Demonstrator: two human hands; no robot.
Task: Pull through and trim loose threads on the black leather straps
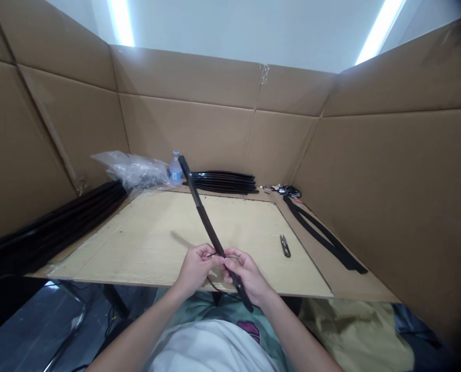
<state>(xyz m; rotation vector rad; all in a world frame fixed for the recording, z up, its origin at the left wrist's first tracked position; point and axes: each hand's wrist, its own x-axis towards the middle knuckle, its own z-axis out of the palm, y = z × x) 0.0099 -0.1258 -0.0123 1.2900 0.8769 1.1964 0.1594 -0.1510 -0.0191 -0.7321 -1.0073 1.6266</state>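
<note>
A long black strip (203, 214), like a wiper blade, slants from near my lap up and away over the table. My right hand (246, 276) is wrapped round its near end. My left hand (195, 266) pinches the strip, or a thin dark strand on it, just beside the right hand's fingers; which of the two I cannot make out. Both hands hover over the near edge of the pale board (156, 243) on the table.
Small black snips (285, 246) lie on the board to the right. Black strips lie at right (323, 235), stacked at the back (225, 182) and along the left (52, 227). A water bottle (175, 169) and crumpled plastic bags (133, 170) sit at the back. Cardboard walls (389, 181) enclose the table.
</note>
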